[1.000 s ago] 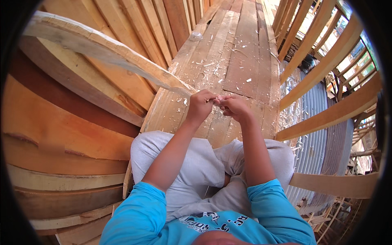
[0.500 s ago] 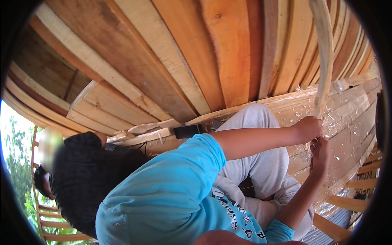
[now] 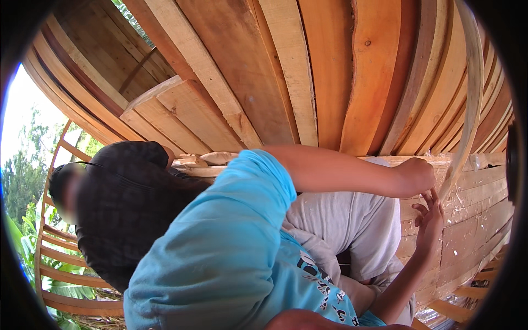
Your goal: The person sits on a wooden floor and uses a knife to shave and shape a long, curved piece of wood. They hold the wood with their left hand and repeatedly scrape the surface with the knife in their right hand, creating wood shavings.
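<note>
While left hand (image 3: 417, 177) curls, grip contents unclear, right hand (image 3: 430, 221) loosely spread, pale plank (image 3: 474, 82) near, co-worker (image 3: 126, 214) behind

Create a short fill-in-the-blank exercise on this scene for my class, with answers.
1. The right hand is nearer the picture's bottom edge than the ____ hand.
2. The other person wears a top coloured ____.
3. The floor is made of planks of ____.

Missing words: left; black; wood.
</note>
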`<state>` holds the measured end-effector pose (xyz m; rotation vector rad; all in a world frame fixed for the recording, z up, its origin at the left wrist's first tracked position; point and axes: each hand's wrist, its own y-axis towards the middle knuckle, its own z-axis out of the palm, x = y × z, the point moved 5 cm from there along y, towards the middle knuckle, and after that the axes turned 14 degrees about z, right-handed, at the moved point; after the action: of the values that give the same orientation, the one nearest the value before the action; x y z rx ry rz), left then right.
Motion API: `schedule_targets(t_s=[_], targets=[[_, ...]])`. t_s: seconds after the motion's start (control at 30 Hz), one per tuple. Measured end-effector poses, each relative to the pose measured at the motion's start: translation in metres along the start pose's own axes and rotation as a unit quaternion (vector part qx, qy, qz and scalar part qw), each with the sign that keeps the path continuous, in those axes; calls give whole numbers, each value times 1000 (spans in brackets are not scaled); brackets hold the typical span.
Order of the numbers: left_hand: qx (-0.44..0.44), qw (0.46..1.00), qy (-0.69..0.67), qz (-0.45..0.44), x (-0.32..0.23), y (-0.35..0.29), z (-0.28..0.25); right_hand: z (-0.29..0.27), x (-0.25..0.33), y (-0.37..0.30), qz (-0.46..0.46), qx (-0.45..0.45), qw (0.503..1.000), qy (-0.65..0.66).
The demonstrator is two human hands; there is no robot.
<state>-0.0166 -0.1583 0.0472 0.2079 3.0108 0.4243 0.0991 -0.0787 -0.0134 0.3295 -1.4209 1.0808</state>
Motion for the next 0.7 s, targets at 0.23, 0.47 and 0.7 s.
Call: schedule_targets(t_s=[0.23,0.47,0.7], targets=[[111,993,18,41,-5,-60,-103,-31,-9,15,10,13,999,-42],[221,962,65,-146,-3,-141,-230,-86,-40,54,21,32,990,134],[-40,884,237,-400,-56,-213,-409,-159,-84,98,77,-71,988,111]])
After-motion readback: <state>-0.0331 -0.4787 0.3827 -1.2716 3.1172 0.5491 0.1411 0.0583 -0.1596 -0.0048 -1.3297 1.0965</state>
